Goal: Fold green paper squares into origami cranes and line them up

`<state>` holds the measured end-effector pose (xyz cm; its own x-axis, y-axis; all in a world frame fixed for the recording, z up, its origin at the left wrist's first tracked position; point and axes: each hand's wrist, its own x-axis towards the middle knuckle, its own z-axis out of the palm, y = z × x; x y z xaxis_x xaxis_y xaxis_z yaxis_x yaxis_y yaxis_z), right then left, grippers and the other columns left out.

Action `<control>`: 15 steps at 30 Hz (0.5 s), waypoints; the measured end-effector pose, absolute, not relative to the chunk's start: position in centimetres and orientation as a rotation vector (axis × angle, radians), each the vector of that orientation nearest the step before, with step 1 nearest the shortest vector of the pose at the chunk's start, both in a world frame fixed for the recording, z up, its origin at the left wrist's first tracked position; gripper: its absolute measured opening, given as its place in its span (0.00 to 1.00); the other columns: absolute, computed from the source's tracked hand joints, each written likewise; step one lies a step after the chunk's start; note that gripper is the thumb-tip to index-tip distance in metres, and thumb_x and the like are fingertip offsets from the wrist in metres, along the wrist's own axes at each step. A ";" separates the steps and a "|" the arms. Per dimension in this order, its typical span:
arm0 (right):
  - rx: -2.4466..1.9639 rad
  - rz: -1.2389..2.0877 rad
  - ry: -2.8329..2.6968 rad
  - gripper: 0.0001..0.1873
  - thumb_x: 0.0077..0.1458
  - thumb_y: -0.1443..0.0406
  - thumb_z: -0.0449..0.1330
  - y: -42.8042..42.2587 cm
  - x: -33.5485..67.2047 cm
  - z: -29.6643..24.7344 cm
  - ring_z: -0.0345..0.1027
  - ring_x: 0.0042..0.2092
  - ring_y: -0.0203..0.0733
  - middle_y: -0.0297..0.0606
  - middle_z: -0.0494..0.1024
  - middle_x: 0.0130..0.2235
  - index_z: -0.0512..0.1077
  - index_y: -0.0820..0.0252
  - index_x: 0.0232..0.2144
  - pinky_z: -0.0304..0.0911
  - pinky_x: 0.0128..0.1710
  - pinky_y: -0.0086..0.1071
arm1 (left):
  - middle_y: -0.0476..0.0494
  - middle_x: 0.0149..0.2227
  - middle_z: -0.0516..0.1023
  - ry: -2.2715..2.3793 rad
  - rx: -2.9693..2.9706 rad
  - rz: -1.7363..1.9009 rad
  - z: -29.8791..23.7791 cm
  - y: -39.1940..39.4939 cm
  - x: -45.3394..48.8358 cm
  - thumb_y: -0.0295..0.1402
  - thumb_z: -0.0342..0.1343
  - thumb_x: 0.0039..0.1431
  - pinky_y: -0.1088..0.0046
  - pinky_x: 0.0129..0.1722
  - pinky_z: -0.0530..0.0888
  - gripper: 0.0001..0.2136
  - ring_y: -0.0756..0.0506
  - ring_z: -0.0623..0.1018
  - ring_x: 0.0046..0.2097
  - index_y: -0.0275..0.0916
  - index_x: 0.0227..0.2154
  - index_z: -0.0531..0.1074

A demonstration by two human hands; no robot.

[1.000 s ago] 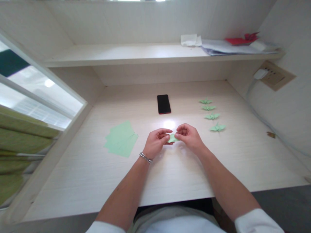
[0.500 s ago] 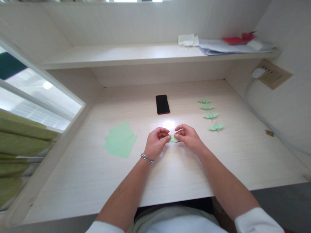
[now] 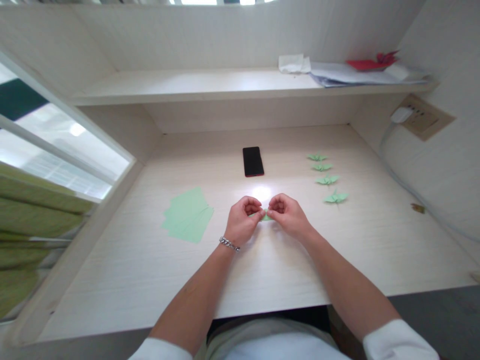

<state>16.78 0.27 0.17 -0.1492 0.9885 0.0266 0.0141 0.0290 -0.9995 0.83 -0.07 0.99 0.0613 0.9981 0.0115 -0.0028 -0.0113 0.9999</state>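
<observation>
Between my two hands is a small folded piece of green paper (image 3: 266,216), mostly covered by fingers and thumbs. My left hand (image 3: 244,218), with a chain bracelet (image 3: 229,244) at the wrist, pinches its left part. On the right side my right hand (image 3: 288,215) grips it with thumb and curled fingers. Both hands are low over the desk, thumbs close together. To the left lies a fanned stack of green paper sheets (image 3: 187,215). Several folded green paper cranes stand in a column on the right, the nearest crane (image 3: 335,198) beside my right hand.
A black phone (image 3: 253,161) lies beyond my hands on the desk (image 3: 123,280). Papers (image 3: 337,74), a red folded paper (image 3: 367,65) and a white tissue (image 3: 293,64) rest on the shelf. At right, a cable (image 3: 403,187) runs from a wall socket (image 3: 423,117).
My thumbs have come closer together on the green paper, and less of it shows. My right fingers have curled in more. The whole view has shifted slightly.
</observation>
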 end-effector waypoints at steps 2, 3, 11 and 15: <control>-1.136 1.300 -1.307 0.13 0.41 0.65 0.66 0.4 16.9 0.2 0.68 0.31 0.36 0.33 0.73 0.29 0.68 0.59 0.29 0.63 0.32 0.30 | 0.49 0.25 0.75 1.146 1.194 1.173 1.0 -0.1 0.8 0.27 0.67 0.41 0.76 0.29 0.74 0.14 0.51 0.76 0.27 0.35 0.30 0.69; -1.136 1.326 -1.291 0.13 0.41 0.64 0.66 0.4 17.0 0.2 0.68 0.30 0.36 0.33 0.73 0.29 0.68 0.60 0.30 0.63 0.31 0.30 | 0.50 0.24 0.75 1.141 1.170 1.168 1.0 -0.1 0.8 0.28 0.67 0.41 0.76 0.28 0.74 0.14 0.51 0.76 0.26 0.35 0.30 0.69; -1.132 1.348 -1.270 0.12 0.42 0.65 0.65 0.8 18.0 0.2 0.69 0.28 0.36 0.32 0.75 0.27 0.69 0.59 0.32 0.63 0.30 0.29 | 0.44 0.27 0.79 1.058 1.075 1.041 1.1 0.1 0.3 0.31 0.67 0.42 0.72 0.32 0.78 0.14 0.49 0.78 0.29 0.32 0.33 0.74; -1.105 1.364 -1.292 0.13 0.47 0.64 0.62 0.8 18.1 0.2 0.73 0.32 0.40 0.36 0.79 0.31 0.69 0.59 0.38 0.66 0.34 0.34 | 0.44 0.27 0.79 1.071 1.067 1.061 1.1 0.2 0.1 0.32 0.67 0.43 0.68 0.34 0.80 0.16 0.47 0.79 0.29 0.32 0.36 0.74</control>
